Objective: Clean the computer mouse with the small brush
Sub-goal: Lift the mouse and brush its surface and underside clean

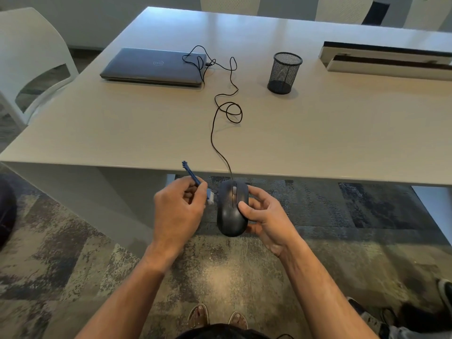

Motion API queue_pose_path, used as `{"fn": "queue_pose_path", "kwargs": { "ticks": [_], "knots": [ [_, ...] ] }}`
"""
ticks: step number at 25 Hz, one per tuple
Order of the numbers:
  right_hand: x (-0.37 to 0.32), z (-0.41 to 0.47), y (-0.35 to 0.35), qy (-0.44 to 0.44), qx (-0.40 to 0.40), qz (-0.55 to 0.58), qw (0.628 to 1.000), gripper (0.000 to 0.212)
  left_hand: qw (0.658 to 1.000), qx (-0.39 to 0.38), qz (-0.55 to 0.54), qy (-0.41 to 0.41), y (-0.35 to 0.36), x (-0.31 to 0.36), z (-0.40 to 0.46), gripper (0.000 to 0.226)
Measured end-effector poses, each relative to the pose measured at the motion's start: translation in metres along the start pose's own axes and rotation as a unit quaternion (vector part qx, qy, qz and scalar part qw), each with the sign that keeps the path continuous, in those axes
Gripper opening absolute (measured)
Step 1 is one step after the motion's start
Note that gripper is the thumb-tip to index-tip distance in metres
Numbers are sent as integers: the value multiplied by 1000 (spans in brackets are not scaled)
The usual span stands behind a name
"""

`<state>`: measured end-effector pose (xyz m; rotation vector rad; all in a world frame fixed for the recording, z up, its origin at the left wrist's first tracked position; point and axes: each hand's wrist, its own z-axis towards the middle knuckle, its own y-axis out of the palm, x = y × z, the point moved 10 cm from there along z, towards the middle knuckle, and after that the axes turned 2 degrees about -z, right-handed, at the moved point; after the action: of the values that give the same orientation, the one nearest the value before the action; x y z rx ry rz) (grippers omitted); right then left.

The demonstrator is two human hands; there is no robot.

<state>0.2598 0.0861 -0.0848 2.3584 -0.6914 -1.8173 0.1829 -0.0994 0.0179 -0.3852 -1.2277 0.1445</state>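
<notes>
Mouse (231, 209) in right hand (265, 217), brush (197, 183) in left hand (178, 211)

Two bare forearms in shot — no sleeves, no watch, no rings on the left hand (177, 211) or the right hand (265, 216). Down at six o'clock, open sandals (199, 314) on both feet — toes showing, a dark garment edge just below.
</notes>
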Motion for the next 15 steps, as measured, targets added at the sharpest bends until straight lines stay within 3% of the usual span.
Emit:
{"fn": "queue_pose_path", "kwargs": {
  "ticks": [2,4,6,9,11,12,15],
  "knots": [
    [2,0,0,7,-6,-2,1000,47,998,-18,-50,-18,-2,-2,4,7],
    [3,0,1,10,-16,-5,1000,48,984,-111,-130,-42,17,1,1,7],
    [3,0,4,8,-28,-7,1000,50,983,-151,-103,-34,30,5,-3,9],
    [5,-2,4,11,-30,-8,999,62,998,-56,22,10,18,9,5,7],
    [5,-3,4,15,-28,-5,999,68,999,-10,49,19,6,9,10,8],
    [5,-3,4,15,-29,-3,999,70,999,-22,24,8,6,6,13,7],
    [6,-3,4,21,-39,4,999,73,983,-150,-96,-38,32,6,6,6]
  ]
}}
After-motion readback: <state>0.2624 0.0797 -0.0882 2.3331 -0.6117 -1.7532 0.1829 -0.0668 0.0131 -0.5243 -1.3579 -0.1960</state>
